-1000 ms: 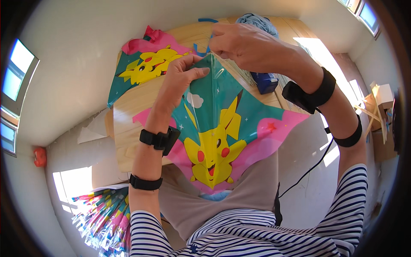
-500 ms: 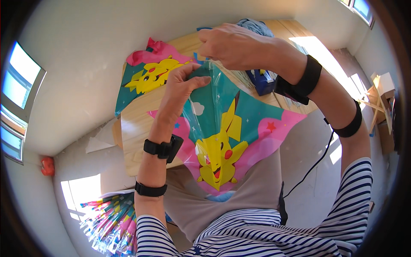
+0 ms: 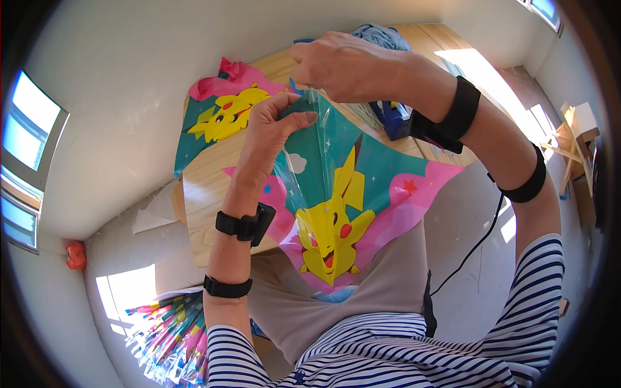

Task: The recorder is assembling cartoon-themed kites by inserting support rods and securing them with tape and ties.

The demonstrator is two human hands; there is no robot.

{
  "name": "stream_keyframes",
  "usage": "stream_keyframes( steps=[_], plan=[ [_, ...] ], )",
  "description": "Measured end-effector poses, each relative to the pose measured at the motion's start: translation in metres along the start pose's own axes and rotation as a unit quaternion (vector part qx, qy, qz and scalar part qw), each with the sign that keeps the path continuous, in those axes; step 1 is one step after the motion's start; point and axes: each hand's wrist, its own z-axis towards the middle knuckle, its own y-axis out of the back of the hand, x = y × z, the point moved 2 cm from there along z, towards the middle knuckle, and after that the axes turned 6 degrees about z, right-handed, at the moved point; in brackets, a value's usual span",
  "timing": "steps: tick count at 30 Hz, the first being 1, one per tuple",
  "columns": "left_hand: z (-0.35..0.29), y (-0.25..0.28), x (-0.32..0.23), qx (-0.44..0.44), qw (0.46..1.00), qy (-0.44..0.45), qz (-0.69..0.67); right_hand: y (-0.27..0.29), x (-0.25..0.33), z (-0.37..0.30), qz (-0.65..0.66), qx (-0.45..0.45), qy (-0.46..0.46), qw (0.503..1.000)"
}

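Observation:
A thin plastic kite [image 3: 378, 174], green and pink with a yellow cartoon figure, hangs over my lap, its pointed end up at my hands. My left hand [image 3: 275, 123] pinches the kite near that upper tip, thumb on the front side. Just above and to the right, my right hand [image 3: 339, 68] is closed with the fingers curled down close to the tip. Whatever lies between those fingers is hidden by the back of the hand. A clear, shiny film or fold runs down the kite's middle.
Another kite [image 3: 223, 119] lies on the wooden table [image 3: 210, 187] at left. A blue box [image 3: 394, 123], thin sticks and a grey-blue cloth bundle [image 3: 381, 37] are at the back. Bundled kites [image 3: 171, 339] lie on the floor, lower left. A black cable [image 3: 469, 258] hangs at right.
My right hand has shifted slightly left and up, near the kite's tip. My left hand keeps its pinch, and the kite hangs almost as before.

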Motion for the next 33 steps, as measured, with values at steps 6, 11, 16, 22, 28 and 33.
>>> stream_keyframes(
  steps=[6, 11, 16, 22, 28, 33],
  plan=[
    [0.002, 0.001, 0.0019, 0.0, 1.0, 0.005, 0.008, 0.0, 0.0001, 0.0002, 0.007, 0.001, -0.007, 1.0],
    [0.0007, -0.0016, -0.0027, -0.002, 1.0, 0.016, 0.006, -0.0037, -0.0011, 0.0005, 0.038, 0.002, -0.016, 0.999],
    [0.0016, -0.0013, -0.0023, -0.001, 1.0, 0.005, 0.014, -0.0039, -0.001, 0.0006, 0.037, -0.004, -0.009, 0.999],
    [0.0021, -0.0046, -0.0028, -0.006, 1.0, 0.004, 0.006, -0.0045, -0.001, -0.0001, 0.03, -0.002, -0.01, 1.0],
    [0.0016, -0.0059, -0.0045, -0.019, 1.0, 0.001, 0.007, -0.0053, -0.0013, 0.0021, 0.023, 0.021, -0.025, 0.999],
    [0.0036, -0.0073, -0.0024, -0.023, 1.0, -0.011, 0.011, -0.0035, -0.0012, 0.0032, 0.028, 0.022, -0.034, 0.999]
  ],
)
